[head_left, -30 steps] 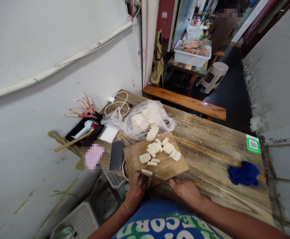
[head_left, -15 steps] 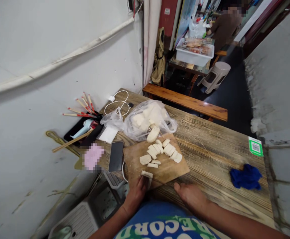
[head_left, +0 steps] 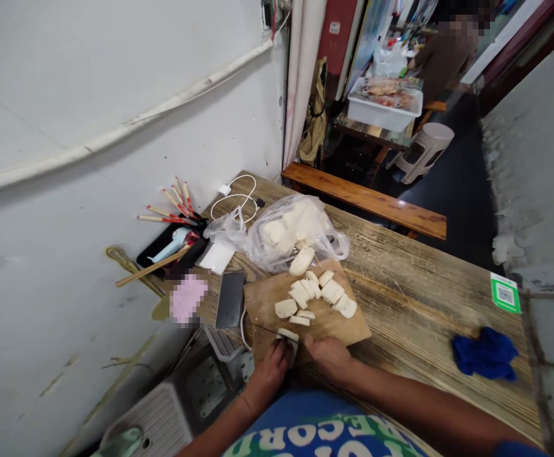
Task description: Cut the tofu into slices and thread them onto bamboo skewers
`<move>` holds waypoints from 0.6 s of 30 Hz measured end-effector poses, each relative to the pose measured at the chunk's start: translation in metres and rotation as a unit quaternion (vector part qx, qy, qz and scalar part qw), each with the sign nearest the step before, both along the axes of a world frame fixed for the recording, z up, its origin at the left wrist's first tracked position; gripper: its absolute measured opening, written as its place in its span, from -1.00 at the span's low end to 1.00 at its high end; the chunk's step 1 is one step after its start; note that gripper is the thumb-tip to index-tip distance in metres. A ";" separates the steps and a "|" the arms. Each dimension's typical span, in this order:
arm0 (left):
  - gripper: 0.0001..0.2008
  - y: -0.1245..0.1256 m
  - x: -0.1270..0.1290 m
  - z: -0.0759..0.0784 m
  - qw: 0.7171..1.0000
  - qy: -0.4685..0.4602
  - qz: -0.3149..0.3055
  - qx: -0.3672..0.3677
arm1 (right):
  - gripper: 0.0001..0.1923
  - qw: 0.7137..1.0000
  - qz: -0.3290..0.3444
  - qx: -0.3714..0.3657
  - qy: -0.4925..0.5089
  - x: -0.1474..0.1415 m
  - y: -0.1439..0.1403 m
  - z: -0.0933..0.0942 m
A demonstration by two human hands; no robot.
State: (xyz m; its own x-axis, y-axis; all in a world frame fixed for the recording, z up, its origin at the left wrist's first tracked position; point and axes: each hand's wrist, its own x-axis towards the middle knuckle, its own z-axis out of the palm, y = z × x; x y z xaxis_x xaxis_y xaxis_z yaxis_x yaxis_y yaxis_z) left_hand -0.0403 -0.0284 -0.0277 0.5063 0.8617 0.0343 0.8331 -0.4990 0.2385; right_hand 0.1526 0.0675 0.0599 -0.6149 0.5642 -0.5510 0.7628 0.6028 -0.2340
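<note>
A wooden cutting board (head_left: 277,293) lies on the wooden table (head_left: 419,298), carrying several white cut slices (head_left: 318,291). One white slice (head_left: 288,334) sits at the board's near edge. My left hand (head_left: 271,367) is at that near edge, fingers curled around a small pale object beside the slice. My right hand (head_left: 328,357) rests on the board's near edge just to the right, fingers bent, close to the same slice. A clear plastic bag (head_left: 292,230) of white pieces lies behind the board.
A dark phone (head_left: 230,299) lies left of the board, with a white cable (head_left: 233,198) and a black tray with chopsticks (head_left: 169,212) by the wall. A blue cloth (head_left: 485,353) lies at the right, a bench (head_left: 367,199) behind. A person sits in the far background.
My right hand has moved left from the table edge onto the board's near edge, next to my left hand. The view has shifted slightly.
</note>
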 end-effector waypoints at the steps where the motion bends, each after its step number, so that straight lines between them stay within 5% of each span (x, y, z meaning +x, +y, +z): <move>1: -0.63 0.000 0.000 0.000 1.000 0.000 -0.001 0.004 | -0.84 1.000 0.002 0.001 -0.003 0.000 0.000 -0.003; 8: -0.64 0.004 0.002 0.004 1.000 -0.021 0.008 0.022 | -0.78 0.999 -0.026 0.036 0.015 0.024 0.018 0.000; 18: -0.61 0.009 0.008 0.009 0.999 -0.018 0.003 0.039 | -0.82 0.996 -0.031 0.072 0.035 0.049 -0.002 0.041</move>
State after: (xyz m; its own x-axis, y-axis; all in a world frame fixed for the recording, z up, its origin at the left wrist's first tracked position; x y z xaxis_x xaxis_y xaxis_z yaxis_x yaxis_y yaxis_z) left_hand -0.0319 -0.0191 -0.0191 0.4985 0.8587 0.1190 0.8275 -0.5123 0.2297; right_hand 0.2014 0.0653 0.1008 -0.6105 0.6727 -0.4181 0.7844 0.5865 -0.2017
